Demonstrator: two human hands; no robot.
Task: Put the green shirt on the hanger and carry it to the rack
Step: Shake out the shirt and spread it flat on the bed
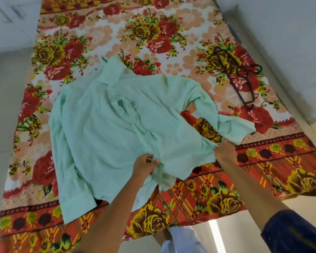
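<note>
Left hand [144,166]: fingers curled, pinching the hem of the green shirt [117,128] near its front opening
Right hand [224,152]: gripping the same hem at the shirt's near right corner; a dark blue sleeve [295,232] shows further up the arm
Green shirt: spread front-up on the floral bedsheet [153,30] (collar at the far end, sleeves out to either side), creased
Hanger [241,79]: dark, lying flat on the sheet to the far right of the shirt, apart from it
Floor [4,106]: pale, both sides of the sheet
</note>
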